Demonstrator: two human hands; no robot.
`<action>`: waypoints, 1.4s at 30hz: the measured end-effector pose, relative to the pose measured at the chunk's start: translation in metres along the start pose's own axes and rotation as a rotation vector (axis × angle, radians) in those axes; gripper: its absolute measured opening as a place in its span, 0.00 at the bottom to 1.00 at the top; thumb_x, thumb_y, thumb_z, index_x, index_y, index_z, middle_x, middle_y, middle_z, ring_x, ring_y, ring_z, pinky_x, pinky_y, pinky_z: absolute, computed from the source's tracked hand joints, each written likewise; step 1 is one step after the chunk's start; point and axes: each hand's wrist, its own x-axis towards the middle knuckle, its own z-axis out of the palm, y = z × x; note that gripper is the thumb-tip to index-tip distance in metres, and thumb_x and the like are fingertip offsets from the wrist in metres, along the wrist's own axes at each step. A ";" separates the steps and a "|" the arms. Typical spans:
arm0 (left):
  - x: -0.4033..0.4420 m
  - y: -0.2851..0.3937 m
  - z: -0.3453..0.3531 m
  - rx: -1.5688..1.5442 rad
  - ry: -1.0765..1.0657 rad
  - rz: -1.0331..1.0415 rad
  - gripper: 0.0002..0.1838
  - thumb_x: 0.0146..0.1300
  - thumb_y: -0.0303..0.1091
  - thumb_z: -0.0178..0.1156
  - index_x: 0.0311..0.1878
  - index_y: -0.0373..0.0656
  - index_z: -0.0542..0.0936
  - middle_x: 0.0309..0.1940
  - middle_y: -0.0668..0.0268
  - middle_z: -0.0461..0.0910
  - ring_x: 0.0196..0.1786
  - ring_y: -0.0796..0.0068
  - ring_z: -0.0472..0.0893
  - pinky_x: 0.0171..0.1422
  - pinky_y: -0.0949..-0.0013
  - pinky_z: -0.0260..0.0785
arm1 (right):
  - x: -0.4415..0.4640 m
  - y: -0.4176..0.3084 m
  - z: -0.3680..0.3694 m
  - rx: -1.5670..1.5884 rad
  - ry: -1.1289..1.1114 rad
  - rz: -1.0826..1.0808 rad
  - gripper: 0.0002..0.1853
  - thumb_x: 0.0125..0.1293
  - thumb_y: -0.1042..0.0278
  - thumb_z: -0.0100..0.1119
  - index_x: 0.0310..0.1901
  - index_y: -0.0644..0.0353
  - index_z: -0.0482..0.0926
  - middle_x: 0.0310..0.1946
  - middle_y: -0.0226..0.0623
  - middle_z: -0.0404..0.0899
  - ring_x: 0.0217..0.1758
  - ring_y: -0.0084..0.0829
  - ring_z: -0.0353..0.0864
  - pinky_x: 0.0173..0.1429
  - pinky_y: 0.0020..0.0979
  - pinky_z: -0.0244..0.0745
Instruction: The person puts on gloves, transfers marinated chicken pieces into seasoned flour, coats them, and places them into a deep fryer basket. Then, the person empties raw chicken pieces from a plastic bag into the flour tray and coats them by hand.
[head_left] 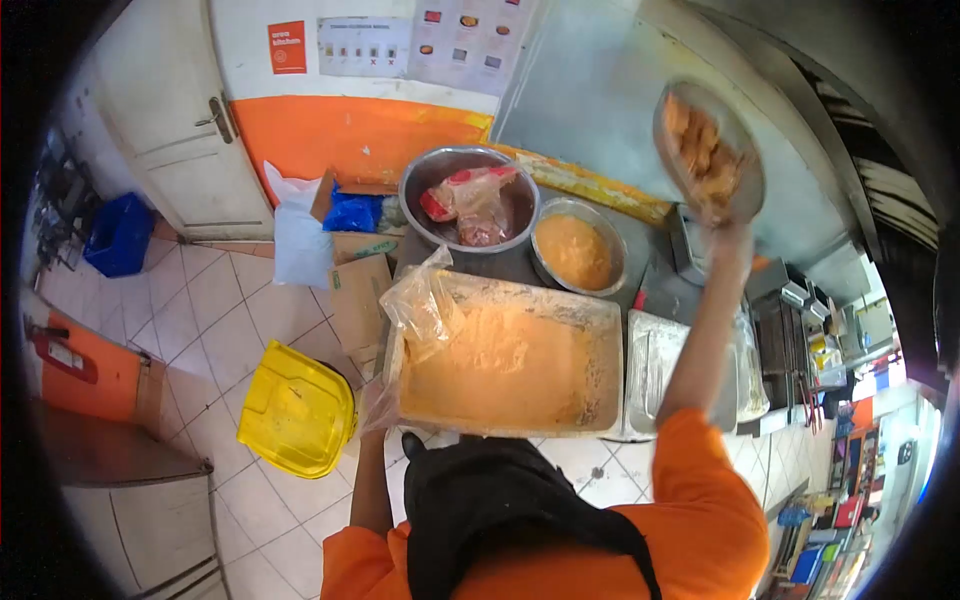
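My right hand (732,238) is raised at the upper right and grips the edge of a metal bowl (758,195). Inside the tilted bowl lie orange-brown coated food pieces (705,145). Down at the near left corner of a large tray (612,330), my left hand (377,412) is covered by clear, crumpled plastic, and its fingers cannot be made out. The tray holds a layer of orange powder (510,365), like seasoned flour. A clear plastic bag (420,305) hangs over the tray's left side.
Behind the tray stand a big steel bowl (412,215) with a red-and-clear bag (475,205) and a smaller bowl of orange mixture (575,252). To the right is a floury metal pan (655,370). A yellow-lidded bin (295,410) stands on the floor at left.
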 end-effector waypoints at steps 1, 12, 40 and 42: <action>-0.002 0.012 0.008 0.083 0.045 0.055 0.13 0.67 0.33 0.58 0.51 0.39 0.80 0.36 0.71 0.81 0.34 0.82 0.77 0.38 0.72 0.71 | -0.013 0.042 -0.020 0.014 -0.010 -0.019 0.21 0.68 0.64 0.56 0.59 0.63 0.72 0.51 0.43 0.77 0.54 0.41 0.77 0.54 0.40 0.80; -0.002 0.010 -0.003 0.757 0.095 0.109 0.15 0.63 0.39 0.58 0.48 0.41 0.81 0.35 0.54 0.84 0.37 0.58 0.82 0.43 0.58 0.74 | -0.007 0.151 -0.123 -0.143 0.143 0.485 0.10 0.67 0.70 0.52 0.48 0.62 0.73 0.50 0.48 0.72 0.47 0.48 0.75 0.43 0.46 0.85; -0.001 0.050 0.019 0.783 0.123 -0.239 0.24 0.65 0.49 0.56 0.50 0.37 0.81 0.40 0.51 0.85 0.45 0.57 0.83 0.51 0.57 0.73 | 0.014 0.187 -0.182 -0.293 0.301 0.493 0.03 0.57 0.75 0.54 0.33 0.62 0.74 0.33 0.39 0.75 0.33 0.31 0.78 0.30 0.35 0.81; -0.009 0.037 0.011 0.883 0.102 -0.185 0.22 0.65 0.47 0.57 0.50 0.37 0.80 0.38 0.53 0.84 0.42 0.60 0.83 0.48 0.59 0.73 | 0.038 0.155 -0.215 -0.390 0.168 0.536 0.09 0.59 0.73 0.54 0.42 0.60 0.74 0.37 0.40 0.78 0.39 0.39 0.81 0.32 0.40 0.82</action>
